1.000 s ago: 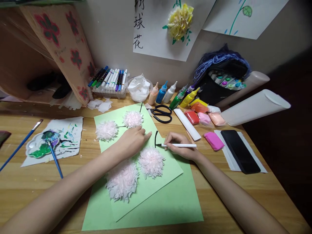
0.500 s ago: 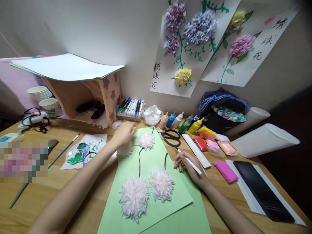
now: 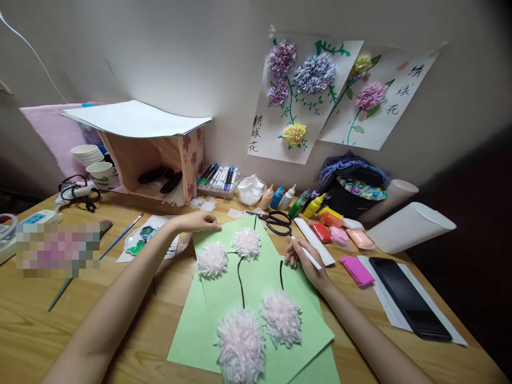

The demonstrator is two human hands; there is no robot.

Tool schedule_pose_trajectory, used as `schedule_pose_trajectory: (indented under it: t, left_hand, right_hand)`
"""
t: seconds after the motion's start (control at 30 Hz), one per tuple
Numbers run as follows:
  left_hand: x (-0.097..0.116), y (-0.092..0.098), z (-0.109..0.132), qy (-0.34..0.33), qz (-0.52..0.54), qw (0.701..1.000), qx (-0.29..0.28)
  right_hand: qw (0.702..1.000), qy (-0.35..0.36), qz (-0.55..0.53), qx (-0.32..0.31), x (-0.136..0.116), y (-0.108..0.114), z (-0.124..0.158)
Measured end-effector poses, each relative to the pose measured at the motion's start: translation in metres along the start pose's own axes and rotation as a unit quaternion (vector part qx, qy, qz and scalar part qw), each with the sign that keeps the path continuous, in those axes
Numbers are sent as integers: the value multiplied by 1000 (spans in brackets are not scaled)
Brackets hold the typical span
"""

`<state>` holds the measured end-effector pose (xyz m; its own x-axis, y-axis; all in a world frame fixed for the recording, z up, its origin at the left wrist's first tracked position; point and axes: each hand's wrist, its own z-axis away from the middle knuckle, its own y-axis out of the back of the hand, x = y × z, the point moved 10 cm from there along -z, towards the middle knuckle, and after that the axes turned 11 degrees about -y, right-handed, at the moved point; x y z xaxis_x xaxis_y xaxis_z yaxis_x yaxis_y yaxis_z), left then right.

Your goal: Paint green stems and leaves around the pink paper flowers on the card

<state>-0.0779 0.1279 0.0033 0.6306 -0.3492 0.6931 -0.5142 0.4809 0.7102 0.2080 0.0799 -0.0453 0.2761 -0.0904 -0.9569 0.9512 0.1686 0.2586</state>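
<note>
A light green paper sheet lies on the wooden table with several fluffy pale pink paper flowers glued on it and black stems drawn between them. My left hand pinches the sheet's far left corner, fingers closed on the edge. My right hand rests on the sheet's right edge, shut on a white marker pen whose tip points up and left. A second green sheet lies underneath.
Black scissors, paint bottles, a tray of markers and a bowl of tissue line the wall. Clay packs, a black phone and white rolls sit right. A paint palette with brushes lies left.
The camera has tilted up, showing the wall pictures. My left hand left the middle of the sheet and took its far corner; the sheet has turned. My right hand stopped drawing the stem.
</note>
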Motion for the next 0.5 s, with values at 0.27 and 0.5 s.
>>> schedule_pose_trajectory:
  t: [0.27, 0.5]
  left_hand:
    - [14, 14, 50, -26, 52, 990, 128]
    - [-13, 30, 114, 46, 122, 930, 344]
  right_hand:
    - [999, 39, 30, 17, -13, 12, 3]
    - [993, 48, 110, 3, -24, 31, 1]
